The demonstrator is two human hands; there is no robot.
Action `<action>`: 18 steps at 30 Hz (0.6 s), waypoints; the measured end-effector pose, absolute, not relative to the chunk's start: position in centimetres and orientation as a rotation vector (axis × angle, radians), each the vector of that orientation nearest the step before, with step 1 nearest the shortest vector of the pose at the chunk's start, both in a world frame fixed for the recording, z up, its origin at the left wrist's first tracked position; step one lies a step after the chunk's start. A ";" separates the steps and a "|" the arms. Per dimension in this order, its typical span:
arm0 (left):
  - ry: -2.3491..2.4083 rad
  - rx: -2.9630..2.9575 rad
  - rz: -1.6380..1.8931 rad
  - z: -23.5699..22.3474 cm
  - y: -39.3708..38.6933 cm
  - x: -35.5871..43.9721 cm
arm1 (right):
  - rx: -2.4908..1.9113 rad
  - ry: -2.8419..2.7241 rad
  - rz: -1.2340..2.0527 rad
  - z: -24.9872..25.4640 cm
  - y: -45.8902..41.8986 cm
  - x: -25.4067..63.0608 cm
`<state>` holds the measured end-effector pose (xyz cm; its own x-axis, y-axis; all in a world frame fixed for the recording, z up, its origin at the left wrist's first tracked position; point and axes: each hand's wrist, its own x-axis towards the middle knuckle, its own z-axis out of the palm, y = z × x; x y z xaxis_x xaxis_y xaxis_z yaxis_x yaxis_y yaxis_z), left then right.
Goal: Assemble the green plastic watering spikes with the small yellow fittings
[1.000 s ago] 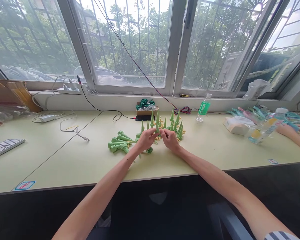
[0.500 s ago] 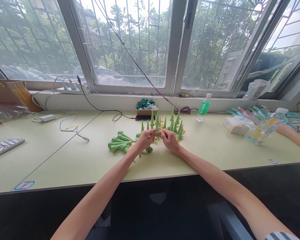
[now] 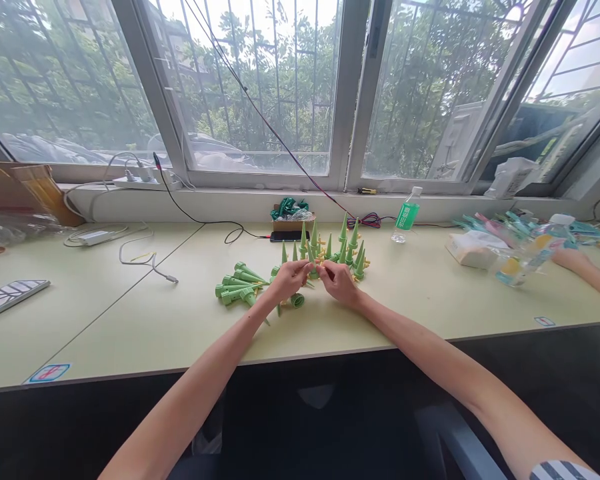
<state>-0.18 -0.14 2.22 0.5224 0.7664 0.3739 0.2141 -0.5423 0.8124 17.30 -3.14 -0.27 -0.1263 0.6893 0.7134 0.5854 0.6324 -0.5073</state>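
My left hand [image 3: 286,283] and my right hand [image 3: 338,283] meet over the pale green table [image 3: 145,313], fingers pinched together on a small green cone piece [image 3: 312,269] with a yellow part. Behind my hands several green cones [image 3: 347,245] stand upright. To the left a pile of green cones [image 3: 237,285] lies flat. One more green piece [image 3: 297,301] rests below my left hand.
A green-labelled water bottle [image 3: 407,215] and a small box of green cord [image 3: 291,215] stand near the window sill. A phone [image 3: 10,295], cables and a power strip [image 3: 133,179] lie left. Another person's hand [image 3: 573,260] works amid packets at far right.
Both hands stay together on the same small piece, with only slight finger shifts. The other person's hand at right has moved a little.
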 end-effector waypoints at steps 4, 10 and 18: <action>0.780 2.034 0.947 2.2 -0.1 -0.2 | -0.969 -1.865 0.011 -0.3 -3.2 17.4; 0.712 2.041 0.889 2.2 0.2 -0.3 | -1.000 -1.959 -0.231 -0.3 -3.5 17.1; 0.679 2.029 0.857 2.0 0.3 -0.2 | -0.964 -2.003 -0.473 -0.3 -3.6 16.7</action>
